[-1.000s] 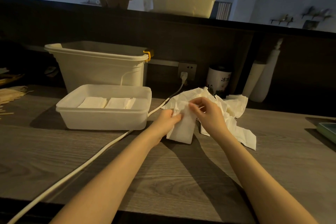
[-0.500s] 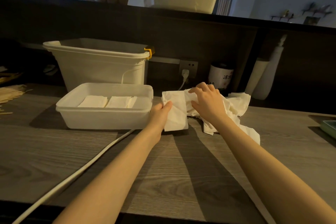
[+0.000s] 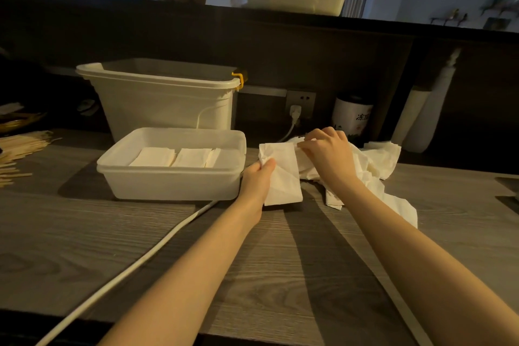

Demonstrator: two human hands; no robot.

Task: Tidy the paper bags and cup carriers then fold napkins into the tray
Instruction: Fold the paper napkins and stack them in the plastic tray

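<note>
Left hand (image 3: 257, 178) pinches the near-left edge of a half-folded napkin (image 3: 282, 174), thumb on top. Right hand (image 3: 328, 153) nips its far top corner with curled fingers. Likely squaring the edges so the fold holds. Paper thin, soft, creased. Loose napkin pile (image 3: 373, 168) crumpled just behind, on the grey wood-grain table (image 3: 280, 261). Tray (image 3: 171, 185), white translucent plastic with rounded corners, just left of the hands; flat folded napkins (image 3: 174, 157) lie inside.

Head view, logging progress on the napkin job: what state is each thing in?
Tray: open, folded napkins inside.
Folded napkin: held by both hands.
Left hand: pinching it.
Right hand: pinching its top edge.
Napkin pile: loose, crumpled.
Cable: plugged in.
</note>
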